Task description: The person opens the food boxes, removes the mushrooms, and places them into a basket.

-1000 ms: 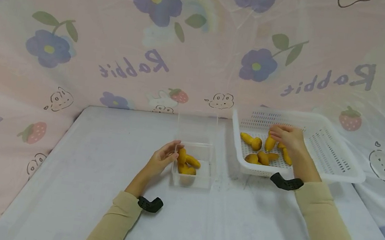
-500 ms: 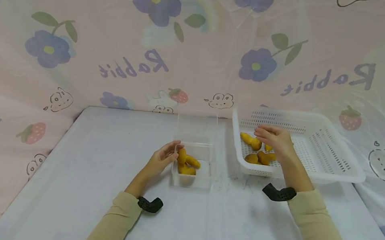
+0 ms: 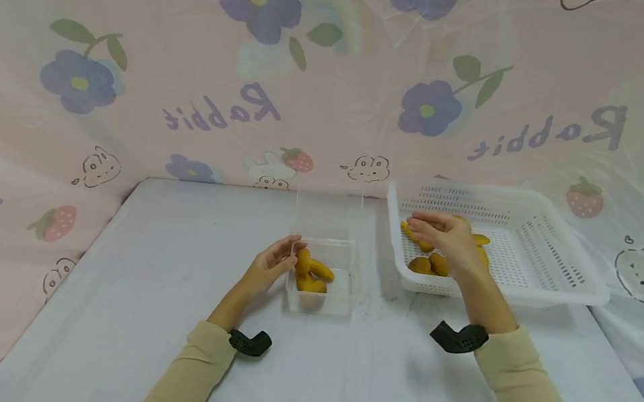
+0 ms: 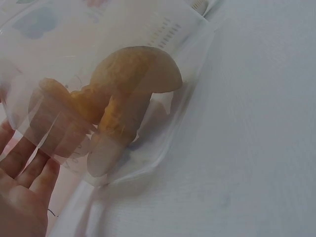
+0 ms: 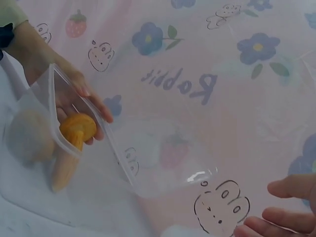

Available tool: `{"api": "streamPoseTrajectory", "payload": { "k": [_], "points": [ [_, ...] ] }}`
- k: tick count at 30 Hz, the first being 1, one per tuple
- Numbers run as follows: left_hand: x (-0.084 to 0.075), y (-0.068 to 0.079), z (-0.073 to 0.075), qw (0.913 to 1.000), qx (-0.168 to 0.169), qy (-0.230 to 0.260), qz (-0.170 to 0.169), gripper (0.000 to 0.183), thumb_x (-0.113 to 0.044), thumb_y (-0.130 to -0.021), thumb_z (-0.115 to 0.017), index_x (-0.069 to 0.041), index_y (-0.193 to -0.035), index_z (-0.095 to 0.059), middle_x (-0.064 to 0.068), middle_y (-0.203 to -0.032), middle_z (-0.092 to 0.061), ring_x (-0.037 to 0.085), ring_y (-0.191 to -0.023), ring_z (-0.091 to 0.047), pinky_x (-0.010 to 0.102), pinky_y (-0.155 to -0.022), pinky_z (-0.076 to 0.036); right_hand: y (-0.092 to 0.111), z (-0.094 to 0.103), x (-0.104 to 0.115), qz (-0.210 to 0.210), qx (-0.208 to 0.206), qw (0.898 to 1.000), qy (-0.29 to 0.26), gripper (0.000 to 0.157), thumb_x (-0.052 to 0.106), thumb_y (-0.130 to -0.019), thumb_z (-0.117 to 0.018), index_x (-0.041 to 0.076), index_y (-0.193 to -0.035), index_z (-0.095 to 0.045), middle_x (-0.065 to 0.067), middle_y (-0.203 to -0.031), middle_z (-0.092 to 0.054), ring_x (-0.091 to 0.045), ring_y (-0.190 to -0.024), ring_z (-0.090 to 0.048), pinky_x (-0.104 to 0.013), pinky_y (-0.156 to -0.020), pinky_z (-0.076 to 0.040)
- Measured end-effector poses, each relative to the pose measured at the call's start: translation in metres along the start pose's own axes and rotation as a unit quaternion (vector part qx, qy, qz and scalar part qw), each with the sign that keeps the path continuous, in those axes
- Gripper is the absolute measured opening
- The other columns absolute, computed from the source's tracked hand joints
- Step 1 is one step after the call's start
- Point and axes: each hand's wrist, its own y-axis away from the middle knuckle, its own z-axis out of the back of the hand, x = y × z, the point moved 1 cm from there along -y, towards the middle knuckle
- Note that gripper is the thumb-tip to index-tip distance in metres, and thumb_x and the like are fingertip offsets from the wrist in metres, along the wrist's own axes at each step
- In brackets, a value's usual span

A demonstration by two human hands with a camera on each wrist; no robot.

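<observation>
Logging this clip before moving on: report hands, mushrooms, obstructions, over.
Left hand touching clear plastic box; right hand over white perforated basket, nothing visible in grasp. Yellow mushrooms in both. Basket's left rim between right hand and box.

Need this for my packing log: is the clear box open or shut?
Open: the clear box has its transparent lid raised at its far side, leaving the top uncovered.

The head camera is looking forward and down from above, taking in tabletop (image 3: 371,384), clear box (image 3: 338,306) and perforated basket (image 3: 555,259) from farthest away. The left wrist camera is facing the clear box at close range. The right wrist camera is facing across toward the clear box and printed backdrop (image 5: 256,123), from farther off. All three views are sharing the clear box and left grip (image 3: 268,267).
</observation>
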Motion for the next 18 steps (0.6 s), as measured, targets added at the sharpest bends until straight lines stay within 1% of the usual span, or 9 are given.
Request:
{"api": "streamPoseTrajectory", "payload": {
  "k": [3,7,12,16,18],
  "points": [
    [0.000,0.000,0.000,1.0000,0.001,0.000,-0.003,0.052,-0.015,-0.100,-0.050,-0.001,-0.147,-0.033,0.020,-0.148,-0.045,0.033,-0.145,-0.034,0.046,-0.121,-0.027,0.001,-0.006,-0.002,0.006,0.010,1.000,-0.008,0.045,0.015,-0.095,-0.059,-0.011,-0.131,-0.048,0.024,-0.091,-0.071,0.006,-0.088,-0.068,-0.009,-0.081,-0.055],
    [0.000,0.000,0.000,0.9999,0.002,0.000,-0.010,0.052,-0.013,-0.100,-0.049,0.000,-0.147,-0.032,0.022,-0.148,-0.044,0.035,-0.145,-0.034,0.047,-0.120,-0.027,0.004,-0.015,-0.004,0.019,0.034,0.999,-0.016,0.051,0.013,-0.096,-0.057,-0.017,-0.134,-0.042,0.023,-0.094,-0.071,0.005,-0.091,-0.068,-0.013,-0.085,-0.056],
    [0.002,0.000,0.001,0.9999,0.004,0.001,-0.015,0.052,-0.013,-0.101,-0.049,0.001,-0.147,-0.032,0.023,-0.148,-0.044,0.035,-0.145,-0.033,0.046,-0.120,-0.026,0.008,-0.028,-0.004,0.034,0.048,0.998,-0.002,0.045,0.011,-0.095,-0.059,-0.016,-0.129,-0.048,0.024,-0.093,-0.070,0.005,-0.092,-0.068,-0.014,-0.086,-0.056],
    [0.002,0.000,0.001,0.9999,0.004,0.003,-0.013,0.051,-0.013,-0.100,-0.049,0.001,-0.147,-0.032,0.022,-0.148,-0.044,0.034,-0.146,-0.033,0.046,-0.121,-0.026,0.009,-0.037,-0.004,0.028,0.054,0.998,0.018,0.045,0.014,-0.095,-0.061,-0.013,-0.129,-0.050,0.024,-0.094,-0.070,0.006,-0.091,-0.067,-0.013,-0.086,-0.056],
    [0.003,-0.001,0.001,0.9999,0.004,0.002,-0.011,0.051,-0.014,-0.101,-0.049,0.000,-0.147,-0.033,0.021,-0.148,-0.044,0.033,-0.146,-0.033,0.046,-0.121,-0.025,0.010,-0.041,-0.004,0.024,0.054,0.998,0.027,0.046,0.016,-0.094,-0.062,-0.012,-0.129,-0.051,0.021,-0.096,-0.071,0.007,-0.091,-0.067,-0.012,-0.086,-0.055]
  ]
}}
